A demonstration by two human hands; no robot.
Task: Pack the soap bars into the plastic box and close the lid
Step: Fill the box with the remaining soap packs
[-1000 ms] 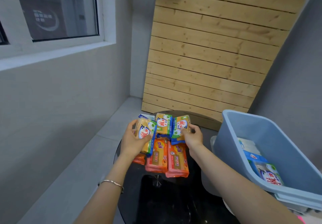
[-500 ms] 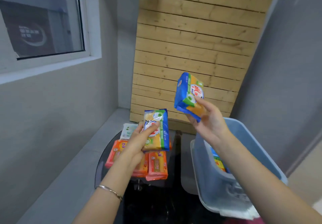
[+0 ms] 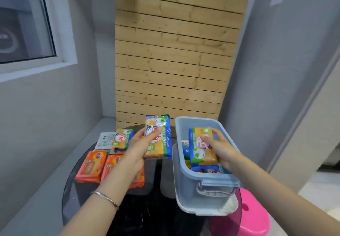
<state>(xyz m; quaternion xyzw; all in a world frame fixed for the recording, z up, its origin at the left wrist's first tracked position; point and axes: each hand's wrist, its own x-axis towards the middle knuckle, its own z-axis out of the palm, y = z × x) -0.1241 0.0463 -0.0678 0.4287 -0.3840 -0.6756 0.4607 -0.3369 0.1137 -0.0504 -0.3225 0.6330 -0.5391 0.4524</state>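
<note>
Now the right hand (image 3: 221,149), lifted high a moment ago, grips its soap bar (image 3: 202,146) inside the plastic box (image 3: 206,176), while the left hand (image 3: 137,148) at nine o'clock clasps the next bar (image 3: 158,138)

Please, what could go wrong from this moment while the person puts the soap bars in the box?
1. The plastic box seems to overhang the round table edge; pressing could tip it.
2. The right hand lays its soap bar on a loose pile, so the lid may not close.
3. The left hand pinches another bar; it could slip.
</note>
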